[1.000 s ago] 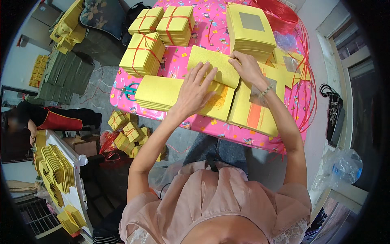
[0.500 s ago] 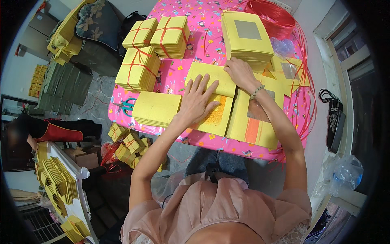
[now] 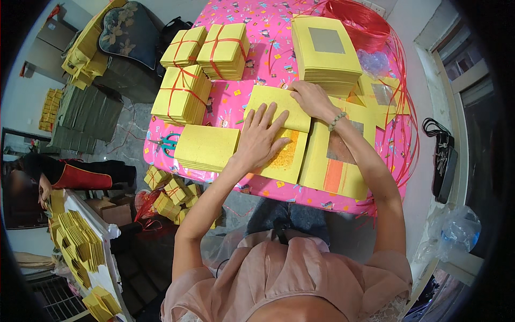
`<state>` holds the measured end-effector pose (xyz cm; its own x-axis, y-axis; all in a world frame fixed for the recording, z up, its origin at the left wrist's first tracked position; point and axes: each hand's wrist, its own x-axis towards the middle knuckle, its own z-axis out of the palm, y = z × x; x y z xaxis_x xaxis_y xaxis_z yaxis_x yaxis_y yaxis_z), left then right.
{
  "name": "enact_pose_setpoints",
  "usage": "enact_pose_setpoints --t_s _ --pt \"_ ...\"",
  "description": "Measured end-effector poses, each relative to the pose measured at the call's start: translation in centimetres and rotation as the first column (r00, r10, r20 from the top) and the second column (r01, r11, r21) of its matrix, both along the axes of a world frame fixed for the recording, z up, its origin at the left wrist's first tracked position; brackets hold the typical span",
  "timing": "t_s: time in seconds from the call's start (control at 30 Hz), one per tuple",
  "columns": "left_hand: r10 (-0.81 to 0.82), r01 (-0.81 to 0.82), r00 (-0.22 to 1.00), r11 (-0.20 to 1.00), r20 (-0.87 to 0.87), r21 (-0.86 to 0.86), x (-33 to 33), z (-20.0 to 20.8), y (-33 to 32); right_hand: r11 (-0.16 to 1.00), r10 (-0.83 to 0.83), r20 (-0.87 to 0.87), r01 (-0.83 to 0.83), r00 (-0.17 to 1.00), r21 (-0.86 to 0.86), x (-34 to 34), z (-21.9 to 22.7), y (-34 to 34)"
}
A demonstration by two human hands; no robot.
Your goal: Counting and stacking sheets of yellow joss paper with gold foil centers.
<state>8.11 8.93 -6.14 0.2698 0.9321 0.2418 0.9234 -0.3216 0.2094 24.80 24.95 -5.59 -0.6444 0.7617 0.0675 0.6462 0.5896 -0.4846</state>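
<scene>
On the pink patterned tablecloth [image 3: 236, 102], a yellow paper sheet [image 3: 268, 95] lies with its far part folded over toward me. An orange-gold patch shows on its near part. My left hand [image 3: 263, 135] presses flat on the folded part, fingers spread. At the fold's far right corner is my right hand [image 3: 313, 100], fingers curled onto the paper edge; the fingertips are partly hidden. To the right, under my right forearm, lie open yellow sheets [image 3: 314, 166] with a dark square and an orange strip. A pile of folded yellow paper [image 3: 206, 145] sits left of my left hand.
Red-tied yellow paper bundles [image 3: 182, 94] stand at the far left, beside teal-handled scissors [image 3: 168, 144]. A tall yellow paper stack [image 3: 327, 56] and red plastic twine [image 3: 359, 27] occupy the far right. Another person [image 3: 80, 174] works at a white table left of me.
My right hand has slid slightly left along the paper's far edge. My left hand stays pressed on the fold. The other person's hand has moved onto the papers at the white table.
</scene>
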Motion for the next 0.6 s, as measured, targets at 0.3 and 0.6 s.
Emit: enact_pose_setpoints --t_s 0.3,0.6 --pt "0.004 -0.004 1.000 1.000 -0.012 -0.013 0.1 -0.3 -0.3 1.000 0.011 -0.004 -0.011 1.000 -0.004 -0.2 -0.2 0.0" --pt "-0.007 0.007 1.000 1.000 0.000 -0.020 0.0 -0.6 0.0 0.949 0.050 -0.088 -0.020 0.995 0.316 0.3 0.9 -2.1"
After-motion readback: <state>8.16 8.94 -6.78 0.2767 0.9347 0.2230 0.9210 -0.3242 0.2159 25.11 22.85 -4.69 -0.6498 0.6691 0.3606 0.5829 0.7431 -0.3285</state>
